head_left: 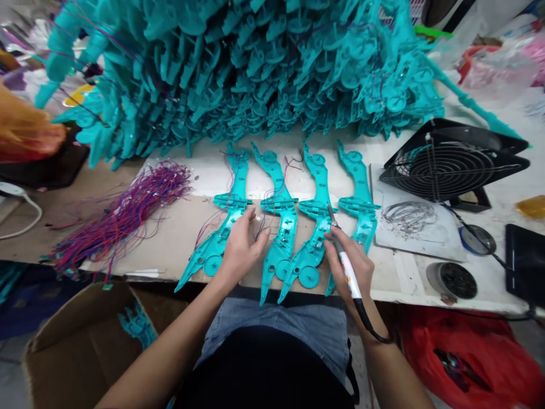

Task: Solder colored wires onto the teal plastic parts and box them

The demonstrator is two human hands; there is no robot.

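Observation:
Several long turquoise plastic shells lie side by side on the table, each with a small round disc at both ends. My left hand (243,245) is over the lower half of the leftmost shell (238,176), thumb and fingers apart, with nothing visible between them. Thin wires run from that shell and from the second shell (288,227) beside it. In my right hand (353,258) is a soldering iron (347,270) with a white and grey handle. Its tip points up and away, over the middle of the third shell (317,182). A fourth shell (356,176) is partly covered by my right hand.
A tall heap of turquoise shells (255,74) fills the back. Red and blue wires (123,213) lie bundled at left. At right are a black fan (447,162), a board with solder wire (409,218) and a round tin (453,281). Below left stands a cardboard box (80,341).

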